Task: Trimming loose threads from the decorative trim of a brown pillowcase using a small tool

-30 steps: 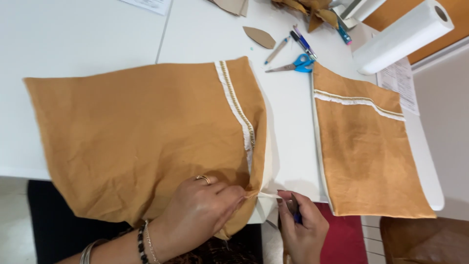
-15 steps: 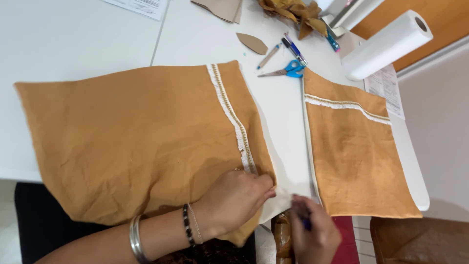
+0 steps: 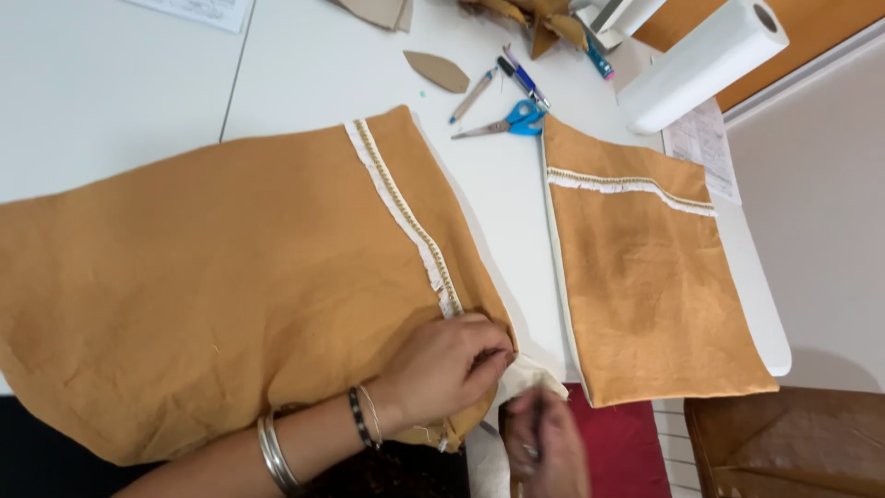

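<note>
White table (image 3: pixel 138 83): left hand (image 3: pixel 447 369) pinching tan fabric (image 3: pixel 212 286) edge

This looks like a sewing or craft workroom, set up around a broad white tabletop (image 3: pixel 138 83) used as a cutting and stitching surface. Two pieces of mustard-brown fabric lie spread on it, a large piece (image 3: pixel 212 286) on the left and a smaller panel (image 3: pixel 645 286) on the right, each edged with a white and gold trim band (image 3: pixel 406 217). At the far side sit blue-handled scissors (image 3: pixel 512 122), pens (image 3: pixel 521 78), a leaf-shaped cardboard template (image 3: pixel 440 71), fabric scraps (image 3: pixel 525 14) and a white roll (image 3: pixel 705 65), the clutter of handwork with textiles.
</note>
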